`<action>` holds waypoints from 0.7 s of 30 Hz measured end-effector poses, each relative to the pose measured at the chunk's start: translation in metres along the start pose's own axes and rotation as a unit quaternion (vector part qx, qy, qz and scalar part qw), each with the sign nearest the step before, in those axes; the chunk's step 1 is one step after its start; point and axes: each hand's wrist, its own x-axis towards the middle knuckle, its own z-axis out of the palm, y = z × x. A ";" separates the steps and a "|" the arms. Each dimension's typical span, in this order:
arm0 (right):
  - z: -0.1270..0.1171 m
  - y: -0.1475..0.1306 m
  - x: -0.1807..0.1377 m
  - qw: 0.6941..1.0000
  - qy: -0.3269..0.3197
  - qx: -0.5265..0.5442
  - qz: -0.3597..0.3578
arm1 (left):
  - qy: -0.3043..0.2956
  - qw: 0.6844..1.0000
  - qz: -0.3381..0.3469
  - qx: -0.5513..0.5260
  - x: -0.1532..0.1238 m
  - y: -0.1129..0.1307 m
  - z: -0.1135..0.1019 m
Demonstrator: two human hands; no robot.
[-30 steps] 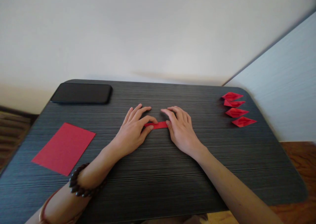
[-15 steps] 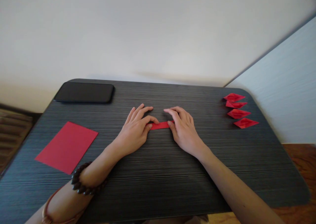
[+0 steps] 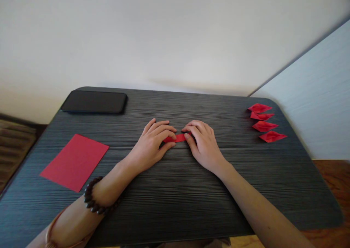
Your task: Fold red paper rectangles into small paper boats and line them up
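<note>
A narrow folded strip of red paper (image 3: 178,137) lies flat on the dark striped table (image 3: 175,189), near its middle. My left hand (image 3: 152,144) pinches the strip's left end between thumb and fingers. My right hand (image 3: 201,143) pinches its right end the same way, its fingers curled over the paper. Only a short middle piece of the strip shows between the two hands. A dark bead bracelet (image 3: 94,200) sits on my left wrist.
A flat sheet of red paper (image 3: 75,161) lies at the table's left. A black phone (image 3: 94,102) rests at the back left corner. Several small folded red paper shapes (image 3: 264,122) stand in a row at the back right. A pale wall runs behind.
Both hands have drawn closer together over the strip, so less red shows between them. Their fingers have curled down onto the paper.
</note>
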 end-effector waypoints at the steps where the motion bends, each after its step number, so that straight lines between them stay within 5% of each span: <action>1: -0.001 0.000 0.000 1.000 -0.004 0.006 -0.010 | 0.010 1.000 0.006 -0.007 0.001 -0.001 0.000; 21: -0.006 0.000 0.002 0.996 0.001 0.030 -0.086 | 0.070 0.996 0.007 -0.049 0.002 -0.003 -0.002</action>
